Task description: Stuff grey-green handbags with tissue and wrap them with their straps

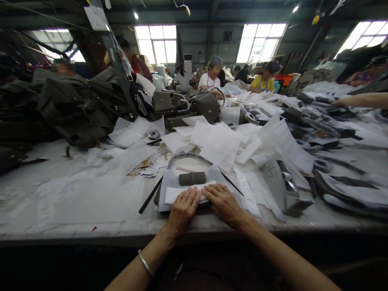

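A dark handbag lies flat near the table's front edge, mostly covered by white wrapping paper point(166, 182). Its wrapped handle point(189, 155) arches away behind it. My left hand point(184, 205) rests flat on a folded white sheet point(172, 195) over the bag, fingers stretched forward. Beside it, my right hand point(222, 202) lies flat on the right end of the same sheet. The fingertips of both hands almost meet. Just beyond them sits a small dark grey-green flap piece point(192, 178). Dark straps point(150, 195) stick out on either side.
A tape dispenser point(283, 188) stands to the right. Loose white sheets point(220, 143) spread behind the bag. Dark handbags point(72, 107) are heaped at the left, more point(204, 106) at the back. A metal post point(119, 68) rises at left. Co-workers sit across the table; another person's arm point(360, 100) reaches in from the right.
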The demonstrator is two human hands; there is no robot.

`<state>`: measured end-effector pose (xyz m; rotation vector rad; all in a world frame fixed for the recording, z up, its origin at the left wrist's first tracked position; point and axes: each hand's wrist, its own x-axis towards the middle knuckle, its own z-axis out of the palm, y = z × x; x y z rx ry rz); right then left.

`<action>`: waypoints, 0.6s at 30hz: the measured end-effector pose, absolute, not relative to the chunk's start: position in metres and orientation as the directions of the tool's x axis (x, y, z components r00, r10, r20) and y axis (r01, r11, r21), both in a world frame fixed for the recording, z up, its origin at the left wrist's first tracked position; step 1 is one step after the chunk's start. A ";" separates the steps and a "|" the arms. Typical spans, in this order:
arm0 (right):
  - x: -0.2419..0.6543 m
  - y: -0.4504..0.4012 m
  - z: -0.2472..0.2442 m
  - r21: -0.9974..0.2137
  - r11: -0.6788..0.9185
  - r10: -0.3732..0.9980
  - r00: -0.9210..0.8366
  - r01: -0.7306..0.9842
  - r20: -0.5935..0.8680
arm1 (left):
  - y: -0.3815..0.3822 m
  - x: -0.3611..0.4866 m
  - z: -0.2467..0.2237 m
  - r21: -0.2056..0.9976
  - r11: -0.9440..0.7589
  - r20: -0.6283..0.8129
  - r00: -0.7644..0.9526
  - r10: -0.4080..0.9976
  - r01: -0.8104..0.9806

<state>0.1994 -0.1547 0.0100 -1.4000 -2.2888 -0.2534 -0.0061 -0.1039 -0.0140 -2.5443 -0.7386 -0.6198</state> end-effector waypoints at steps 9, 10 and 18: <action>0.212 -0.153 -0.005 -0.011 0.523 0.720 -0.435 0.852 0.540 | -0.122 -0.003 -0.015 -0.249 -0.733 0.536 0.721 0.439 0.632; 0.212 -0.154 -0.008 -0.014 0.526 0.715 -0.433 0.850 0.549 | -0.126 -0.001 -0.013 -0.266 -0.728 0.519 0.730 0.445 0.632; 0.218 -0.152 -0.012 -0.059 0.553 0.711 -0.435 0.831 0.552 | -0.139 0.026 -0.007 -0.441 -0.614 0.408 0.756 0.512 0.655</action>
